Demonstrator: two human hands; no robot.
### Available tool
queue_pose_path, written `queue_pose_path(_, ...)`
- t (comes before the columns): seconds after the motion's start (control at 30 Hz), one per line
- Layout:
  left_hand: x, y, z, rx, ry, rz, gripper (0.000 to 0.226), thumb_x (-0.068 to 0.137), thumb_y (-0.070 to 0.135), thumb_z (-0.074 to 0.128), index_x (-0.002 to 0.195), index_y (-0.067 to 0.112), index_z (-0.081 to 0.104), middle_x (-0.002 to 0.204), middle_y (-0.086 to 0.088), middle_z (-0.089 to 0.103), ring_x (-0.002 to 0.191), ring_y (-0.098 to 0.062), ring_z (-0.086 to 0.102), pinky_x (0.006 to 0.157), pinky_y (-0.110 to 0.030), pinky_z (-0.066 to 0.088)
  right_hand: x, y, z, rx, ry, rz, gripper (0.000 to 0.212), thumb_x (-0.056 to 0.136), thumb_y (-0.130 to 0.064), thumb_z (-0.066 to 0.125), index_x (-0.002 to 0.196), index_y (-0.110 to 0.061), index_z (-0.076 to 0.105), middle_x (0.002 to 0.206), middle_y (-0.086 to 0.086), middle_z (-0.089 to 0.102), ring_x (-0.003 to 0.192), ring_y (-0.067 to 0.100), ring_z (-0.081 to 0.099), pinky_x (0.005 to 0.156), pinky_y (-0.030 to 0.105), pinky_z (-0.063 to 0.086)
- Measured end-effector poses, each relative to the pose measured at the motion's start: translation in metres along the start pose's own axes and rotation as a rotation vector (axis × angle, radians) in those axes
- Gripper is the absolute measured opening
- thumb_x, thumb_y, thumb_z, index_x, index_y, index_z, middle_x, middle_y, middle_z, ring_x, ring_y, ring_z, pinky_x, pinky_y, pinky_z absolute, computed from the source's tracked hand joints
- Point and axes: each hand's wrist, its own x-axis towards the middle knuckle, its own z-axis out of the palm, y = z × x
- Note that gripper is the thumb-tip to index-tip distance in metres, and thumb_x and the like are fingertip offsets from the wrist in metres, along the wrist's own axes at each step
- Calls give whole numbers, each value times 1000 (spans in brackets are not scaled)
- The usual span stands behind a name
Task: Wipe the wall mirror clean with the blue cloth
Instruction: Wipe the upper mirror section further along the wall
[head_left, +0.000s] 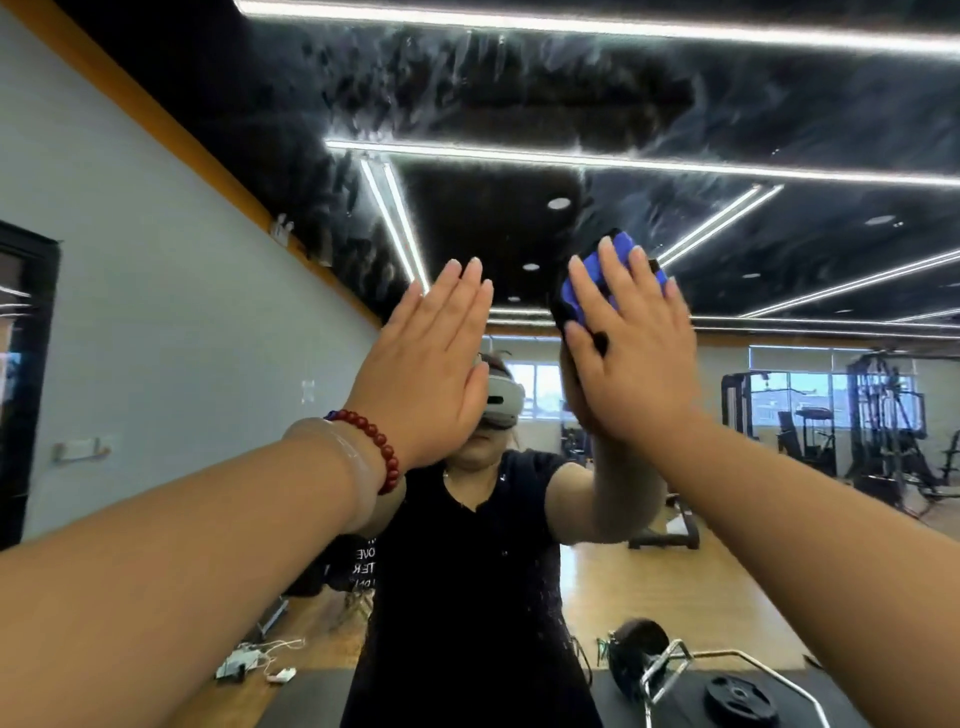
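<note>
The wall mirror (519, 104) fills most of the view, with whitish smears and streaks across its upper part. My right hand (634, 353) presses the folded blue cloth (592, 280) flat against the glass with straight, spread fingers. My left hand (431, 358), with a red bead bracelet on the wrist, lies flat on the mirror to the left of the cloth, fingers straight and together. The mirror shows a person in a black shirt wearing a white headset, partly hidden behind both hands.
A grey side wall (156, 312) meets the mirror on the left, with a dark door frame (26, 389) at the far left. The reflection shows gym machines (878, 421), a wooden floor, a weight plate (740, 699) and a barbell stand (654, 670) low down.
</note>
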Motion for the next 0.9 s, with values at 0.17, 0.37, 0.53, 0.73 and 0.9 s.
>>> queue_pose_path(0.17, 1, 8, 5, 18, -6, -31, 68, 93, 40, 14, 154, 10, 11, 162, -8, 3, 149, -20, -1, 119, -36, -2, -51, -6, 8, 27, -114, -436, 56, 98, -43, 34, 150, -25, 32, 159, 4, 27, 149, 23, 16, 120, 44, 9)
queue_pose_path(0.37, 5, 14, 1, -9, -5, -51, 69, 94, 43, 15, 154, 8, 14, 162, -8, 6, 148, -16, -2, 118, -33, -3, -9, -6, -7, 394, -77, -154, 67, 91, -35, 31, 155, -16, 19, 160, 0, 23, 150, 13, 8, 122, 37, 0)
queue_pose_path(0.53, 7, 21, -8, -20, 75, -50, 66, 95, 39, 22, 153, 6, 17, 161, -9, 10, 148, -19, 4, 119, -35, 3, -8, 3, -4, 584, 120, -68, 44, 83, -11, 60, 127, -6, 55, 150, 13, 37, 144, 18, 23, 118, 22, 18)
queue_pose_path(0.73, 15, 30, -19, -59, 126, 104, 61, 97, 29, 30, 152, 7, 18, 160, -6, 11, 148, -19, 7, 120, -27, -2, -28, 6, 7, 387, 140, -207, 60, 85, -36, 58, 134, -1, 55, 139, 15, 54, 131, 26, 44, 112, 36, 32)
queue_pose_path(0.9, 26, 26, -10, 55, 27, 129, 57, 97, 35, 25, 143, 6, 43, 150, -10, 40, 141, -26, 33, 117, -35, 8, -31, 7, -2, 657, -32, -136, 71, 85, -43, 46, 146, -9, 39, 150, -5, 32, 142, 14, 29, 116, 21, 20)
